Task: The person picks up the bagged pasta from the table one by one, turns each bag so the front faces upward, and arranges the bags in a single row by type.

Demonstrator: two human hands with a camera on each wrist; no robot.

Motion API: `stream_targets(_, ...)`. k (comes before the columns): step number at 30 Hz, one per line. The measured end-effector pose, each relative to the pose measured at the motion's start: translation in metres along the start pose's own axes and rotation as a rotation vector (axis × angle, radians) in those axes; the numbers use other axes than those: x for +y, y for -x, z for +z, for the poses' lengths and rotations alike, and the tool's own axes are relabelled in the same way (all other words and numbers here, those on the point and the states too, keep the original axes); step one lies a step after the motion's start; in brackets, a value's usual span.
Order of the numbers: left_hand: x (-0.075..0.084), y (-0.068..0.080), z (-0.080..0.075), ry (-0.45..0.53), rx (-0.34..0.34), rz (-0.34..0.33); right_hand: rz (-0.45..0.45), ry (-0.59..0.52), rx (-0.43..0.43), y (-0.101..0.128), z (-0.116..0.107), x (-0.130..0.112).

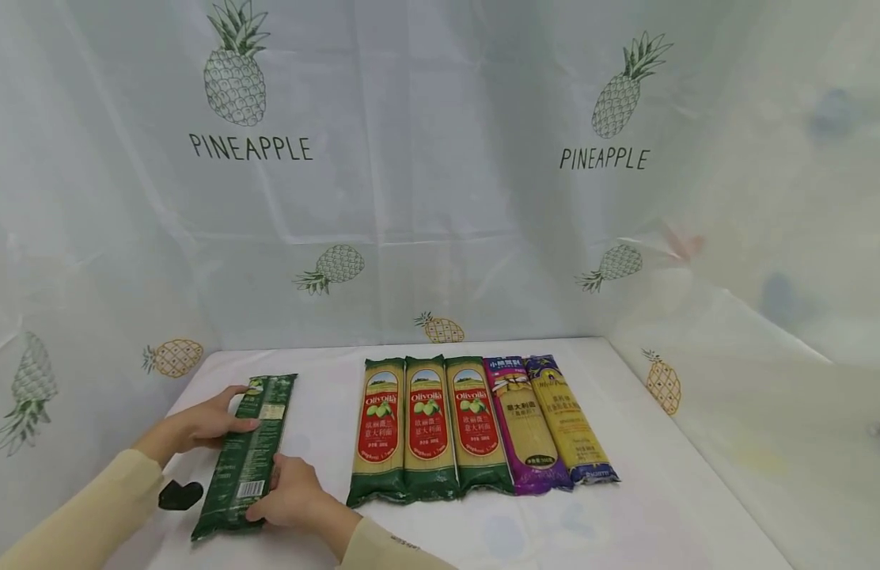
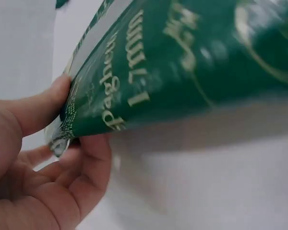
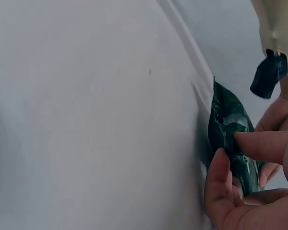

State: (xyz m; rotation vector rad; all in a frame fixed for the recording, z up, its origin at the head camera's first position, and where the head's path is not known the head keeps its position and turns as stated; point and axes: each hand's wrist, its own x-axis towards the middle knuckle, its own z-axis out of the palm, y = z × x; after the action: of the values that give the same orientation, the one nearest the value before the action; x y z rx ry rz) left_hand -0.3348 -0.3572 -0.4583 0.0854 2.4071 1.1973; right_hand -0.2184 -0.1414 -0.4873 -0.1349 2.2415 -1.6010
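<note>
A long dark green spaghetti packet (image 1: 249, 453) lies lengthwise at the left of the white table (image 1: 668, 507), slightly raised. My left hand (image 1: 210, 421) grips its far left edge, thumb on top and fingers under, as the left wrist view shows on the green spaghetti packet (image 2: 173, 57) held by my left hand (image 2: 48, 163). My right hand (image 1: 292, 495) pinches the near end of the green packet (image 3: 230, 134); my right hand (image 3: 249, 177) has thumb and fingers on the packet's sealed end.
A row of pasta packets lies at mid-table: three red-and-green Olivoila packets (image 1: 426, 427), a purple packet (image 1: 524, 423) and a yellow-blue packet (image 1: 570, 418). A pineapple-print curtain (image 1: 440, 158) encloses the back and sides. A small black thing (image 1: 178, 495) hangs by my left sleeve.
</note>
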Motion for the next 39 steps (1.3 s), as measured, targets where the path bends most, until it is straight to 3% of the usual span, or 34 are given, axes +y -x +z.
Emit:
stream_targets(9,0.031,-0.011,0.028,0.014,0.106,0.083,-0.106,-0.041,-0.045,0.012,-0.049,0.010)
stream_targets(14,0.066,-0.012,0.048,0.043,0.161,0.144,-0.189,-0.025,-0.042,0.024,-0.089,0.015)
stream_targets(19,0.104,-0.012,0.077,0.075,0.187,0.200,-0.245,-0.036,-0.025,0.044,-0.131,0.025)
stream_targets(26,0.145,-0.020,0.125,0.189,0.187,0.241,-0.232,-0.124,0.020,0.069,-0.176,0.046)
stream_targets(34,0.168,-0.029,0.163,0.323,0.144,0.271,-0.148,-0.323,0.073,0.083,-0.204,0.070)
stream_targets(39,0.178,-0.032,0.183,0.354,0.123,0.301,-0.110,-0.496,0.004,0.085,-0.214,0.078)
